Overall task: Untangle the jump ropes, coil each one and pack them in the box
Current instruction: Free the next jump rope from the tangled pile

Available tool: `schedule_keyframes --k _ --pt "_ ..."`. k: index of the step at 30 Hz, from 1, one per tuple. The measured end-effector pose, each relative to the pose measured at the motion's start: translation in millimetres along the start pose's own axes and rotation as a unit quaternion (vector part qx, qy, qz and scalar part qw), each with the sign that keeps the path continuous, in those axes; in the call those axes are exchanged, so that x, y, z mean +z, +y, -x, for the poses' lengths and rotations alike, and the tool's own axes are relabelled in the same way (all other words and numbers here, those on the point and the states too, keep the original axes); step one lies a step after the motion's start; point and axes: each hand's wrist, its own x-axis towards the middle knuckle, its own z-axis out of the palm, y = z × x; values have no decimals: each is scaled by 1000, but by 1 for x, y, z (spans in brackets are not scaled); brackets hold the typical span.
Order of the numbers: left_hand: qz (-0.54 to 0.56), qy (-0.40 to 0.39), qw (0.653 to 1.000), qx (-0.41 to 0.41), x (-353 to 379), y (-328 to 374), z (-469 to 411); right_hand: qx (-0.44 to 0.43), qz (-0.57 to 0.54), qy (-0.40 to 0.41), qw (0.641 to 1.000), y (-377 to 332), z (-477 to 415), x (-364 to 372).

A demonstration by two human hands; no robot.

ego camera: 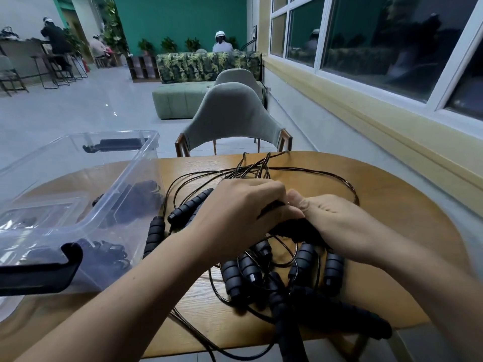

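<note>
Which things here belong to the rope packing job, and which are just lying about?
Job: jump ropes, clear box, left hand and right hand gripping the tangle.
Lying about: table, grey chair, leafy sofa.

A lounge with sofa [209, 65], plants [168, 44] and stools [62, 66].

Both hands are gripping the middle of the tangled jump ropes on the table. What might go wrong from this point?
1. The left hand and right hand both grip the knotted middle of the thin black cords; pulling them apart may tighten the knot.
2. Some black ribbed foam handles hang over the near edge of the wooden table; a tug may drag them off.
</note>
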Motion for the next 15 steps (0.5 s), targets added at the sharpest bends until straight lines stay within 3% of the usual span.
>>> schedule_keyframes --k 6,8,12,15 --pt "47 -41 998 -20 -1 4 2 8 16 -91 996 -7 10 1" --pt "115 -66 990 -48 -2 5 1 -2 4 -127 992 -7 13 0" --pt "258 -146 949 -105 -13 -2 0 -12 -37 -153 987 -16 22 -6" --pt "393 -197 885 -152 -13 -13 -2 -5 -115 -178 977 -23 30 -12"
